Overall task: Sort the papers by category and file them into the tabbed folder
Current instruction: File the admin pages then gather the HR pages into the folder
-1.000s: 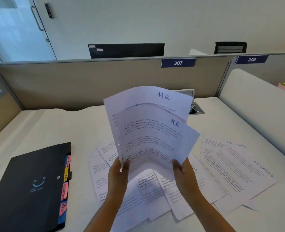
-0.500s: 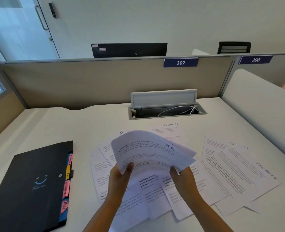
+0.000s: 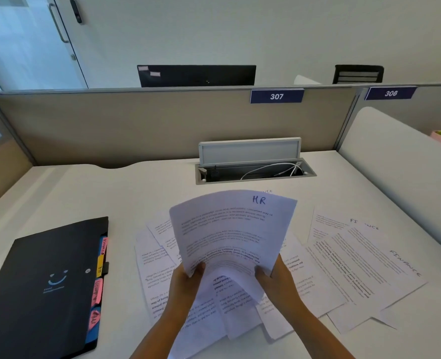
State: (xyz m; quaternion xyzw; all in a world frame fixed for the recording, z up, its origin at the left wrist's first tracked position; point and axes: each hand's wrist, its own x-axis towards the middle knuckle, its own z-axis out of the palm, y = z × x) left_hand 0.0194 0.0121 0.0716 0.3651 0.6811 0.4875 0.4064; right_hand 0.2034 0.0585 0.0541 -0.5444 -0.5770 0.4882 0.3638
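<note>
**Cubicle worktop, papers mid-sort, HR sheets in hand**

Setting: a white worktop [image 3: 58, 193] fenced by a beige partition [image 3: 136, 125] bearing the plate 307 [image 3: 276, 96]; an open cable tray [image 3: 253, 169] sits below that plate.

Landmark: the HR sheets [image 3: 229, 229], a small bundle held raised above the middle of the worktop, bowed, "HR" handwritten at the far edge, long axis running away from the person.

Left of the sheets: a black tabbed folder [image 3: 45, 286], shut and flat, well apart, its coloured tabs [image 3: 99, 281] along the edge facing the sheets.

At the sheets' near edge: the left hand [image 3: 185, 283] with fingers clamped on the left corner; the right hand [image 3: 279, 283] with fingers clamped on the right corner.

Beneath them: loose unsorted pages [image 3: 162, 270], overlapping.

Right of the sheets: a fanned group marked FINANCE [image 3: 364, 260], lying flat.

Judgement: filing turns on one relation. The folder lies leftward of both hands and the left hand is nearer, so that hand would likely open it while the right keeps the bundle.
</note>
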